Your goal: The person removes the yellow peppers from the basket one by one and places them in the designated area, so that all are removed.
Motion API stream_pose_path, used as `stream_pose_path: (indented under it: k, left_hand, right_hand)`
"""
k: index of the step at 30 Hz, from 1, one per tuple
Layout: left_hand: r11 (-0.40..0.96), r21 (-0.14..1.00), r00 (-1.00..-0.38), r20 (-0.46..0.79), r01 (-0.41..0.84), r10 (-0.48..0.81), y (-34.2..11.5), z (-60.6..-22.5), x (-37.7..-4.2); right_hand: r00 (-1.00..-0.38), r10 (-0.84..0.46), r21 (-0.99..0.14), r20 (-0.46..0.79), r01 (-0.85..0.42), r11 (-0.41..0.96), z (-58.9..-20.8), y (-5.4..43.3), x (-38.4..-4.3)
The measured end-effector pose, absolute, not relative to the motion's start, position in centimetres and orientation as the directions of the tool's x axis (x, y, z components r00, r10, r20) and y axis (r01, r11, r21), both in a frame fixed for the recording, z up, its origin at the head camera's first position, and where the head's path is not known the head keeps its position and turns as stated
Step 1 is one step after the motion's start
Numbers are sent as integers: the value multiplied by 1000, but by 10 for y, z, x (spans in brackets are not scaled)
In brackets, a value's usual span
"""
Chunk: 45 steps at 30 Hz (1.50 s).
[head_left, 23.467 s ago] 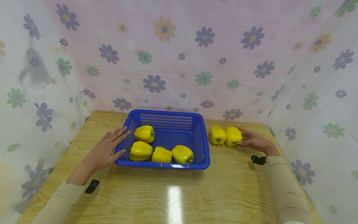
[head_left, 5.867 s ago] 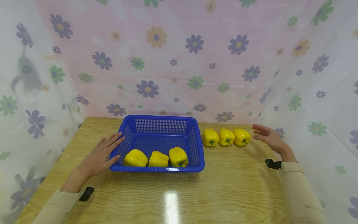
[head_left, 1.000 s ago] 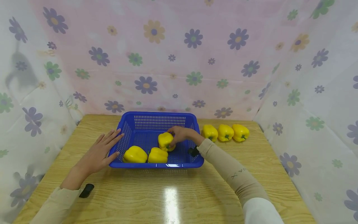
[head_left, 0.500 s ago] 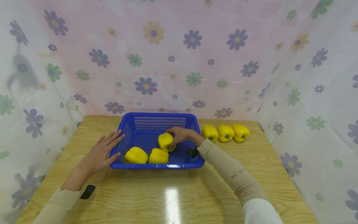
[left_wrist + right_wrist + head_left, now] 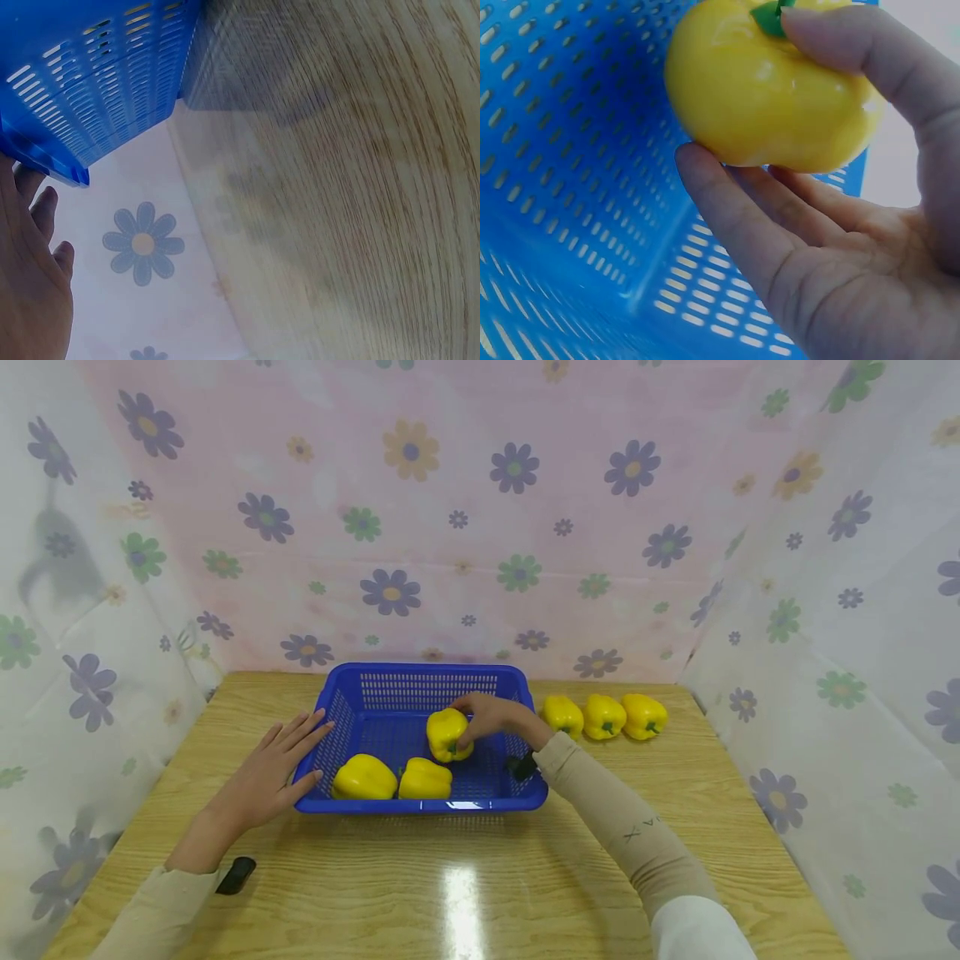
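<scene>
My right hand (image 5: 491,717) grips a yellow bell pepper (image 5: 447,734) inside the blue plastic basket (image 5: 420,806). In the right wrist view the thumb lies by the green stem of that bell pepper (image 5: 769,90), with the fingers on its opposite side. Two more yellow bell peppers, a left one (image 5: 364,777) and a right one (image 5: 425,779), lie along the basket's near wall. My left hand (image 5: 266,772) rests on the basket's left rim with its fingers straight. In the left wrist view part of the left hand (image 5: 34,277) shows beside the basket wall (image 5: 97,90).
Three yellow bell peppers stand in a row on the wooden table (image 5: 360,885), right of the basket: a left one (image 5: 562,714), a middle one (image 5: 603,717) and a right one (image 5: 644,717). A flowered curtain (image 5: 442,527) encloses the back and sides.
Since 5.9 s ago my right hand has moved from beside the row into the basket and taken hold of a bell pepper. Over the last half second that pepper has risen slightly. The left hand stays put.
</scene>
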<state>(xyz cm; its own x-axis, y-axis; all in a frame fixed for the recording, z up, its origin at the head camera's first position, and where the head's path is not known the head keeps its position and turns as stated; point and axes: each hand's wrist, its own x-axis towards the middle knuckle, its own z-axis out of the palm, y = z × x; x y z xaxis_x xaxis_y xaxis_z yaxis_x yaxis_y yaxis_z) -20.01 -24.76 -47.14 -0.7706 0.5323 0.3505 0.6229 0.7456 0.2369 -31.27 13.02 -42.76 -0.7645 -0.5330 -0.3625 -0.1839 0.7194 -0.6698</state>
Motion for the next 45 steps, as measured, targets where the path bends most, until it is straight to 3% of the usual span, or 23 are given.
stream_pose_path:
  k: [15, 26, 45]
  left_hand:
    - [735, 257, -769, 351, 627, 534, -247, -471, -203]
    - [733, 260, -768, 357, 628, 532, -250, -472, -200]
    - [729, 249, -759, 367, 637, 538, -248, -473, -197]
  right_hand:
    - [-794, -569, -781, -212, -213, 587, -379, 155, -298]
    - [-783, -619, -849, -61, -286, 444, -369, 186, -273]
    - [-883, -460, -893, 91, -277, 355, -364, 255, -219]
